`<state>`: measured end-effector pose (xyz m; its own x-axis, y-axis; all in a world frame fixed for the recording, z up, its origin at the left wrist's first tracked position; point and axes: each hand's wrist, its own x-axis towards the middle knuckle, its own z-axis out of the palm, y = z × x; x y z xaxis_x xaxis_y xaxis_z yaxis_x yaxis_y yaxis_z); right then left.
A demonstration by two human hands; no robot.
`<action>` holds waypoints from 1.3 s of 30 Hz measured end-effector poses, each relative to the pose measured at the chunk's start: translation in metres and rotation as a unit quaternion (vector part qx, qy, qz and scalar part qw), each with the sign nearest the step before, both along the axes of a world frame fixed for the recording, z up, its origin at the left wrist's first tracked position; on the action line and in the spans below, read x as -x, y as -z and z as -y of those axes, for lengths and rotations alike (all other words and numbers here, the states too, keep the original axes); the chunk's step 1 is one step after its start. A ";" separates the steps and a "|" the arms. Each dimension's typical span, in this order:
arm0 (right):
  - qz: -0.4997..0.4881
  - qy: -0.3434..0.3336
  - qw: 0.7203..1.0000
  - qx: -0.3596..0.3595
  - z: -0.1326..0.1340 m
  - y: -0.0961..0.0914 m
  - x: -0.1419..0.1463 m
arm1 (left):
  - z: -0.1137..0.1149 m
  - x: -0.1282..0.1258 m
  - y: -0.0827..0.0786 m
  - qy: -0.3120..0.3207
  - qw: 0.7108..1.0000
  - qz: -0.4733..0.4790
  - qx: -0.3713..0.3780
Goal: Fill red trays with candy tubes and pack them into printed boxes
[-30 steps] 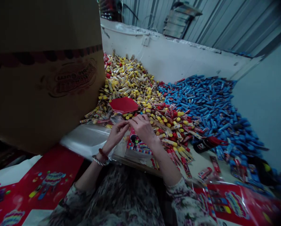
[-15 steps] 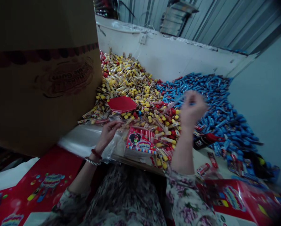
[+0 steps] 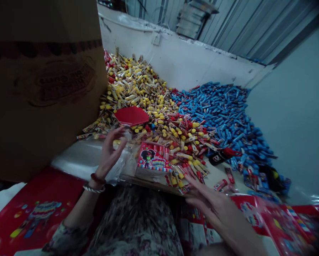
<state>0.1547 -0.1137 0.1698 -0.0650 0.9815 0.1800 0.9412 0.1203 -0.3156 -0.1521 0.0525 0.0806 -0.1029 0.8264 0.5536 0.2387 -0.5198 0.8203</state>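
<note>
A display box of bubble gum (image 3: pixel 154 156) with red tubes in it stands at the table's front edge, with clear film around its left side. My left hand (image 3: pixel 111 151) is left of the box, over a stack of clear plastic bags (image 3: pixel 87 161). Its thumb and fingers are apart; whether the fingertips touch the film there I cannot tell. Low on the right, my right hand (image 3: pixel 213 202) has its fingers stretched out, a little blurred, holding nothing visible. It is below several loose yellow and red tubes (image 3: pixel 179 177) at the table edge.
Behind the box lie heaped yellow-capped tubes (image 3: pixel 138 80), a red card (image 3: pixel 131 115) and a pile of blue tubes (image 3: pixel 218 103). A tall carton (image 3: pixel 47 117) blocks the left side. A black-and-red bottle (image 3: pixel 220 156) lies at the right, above red printed packaging (image 3: pixel 287 224).
My right hand has come down from above the piles to the lower right and opened. My left hand has gone from a pinch to spread fingers. The view has shifted slightly.
</note>
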 end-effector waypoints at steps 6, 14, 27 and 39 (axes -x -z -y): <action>-0.057 0.126 0.974 -0.181 -0.052 0.015 -0.006 | 0.068 -0.041 0.000 0.105 0.934 -0.307 -0.151; 0.060 0.029 0.992 -0.105 -0.190 0.000 0.059 | 0.043 -0.071 0.032 0.059 0.896 -0.439 -0.025; 0.008 -0.263 0.940 -0.217 -0.102 0.107 0.049 | 0.021 -0.076 0.029 0.077 0.946 -0.283 0.141; 0.105 -0.126 0.977 -0.137 -0.063 0.127 0.070 | 0.021 -0.049 0.033 -0.068 0.959 -0.266 0.076</action>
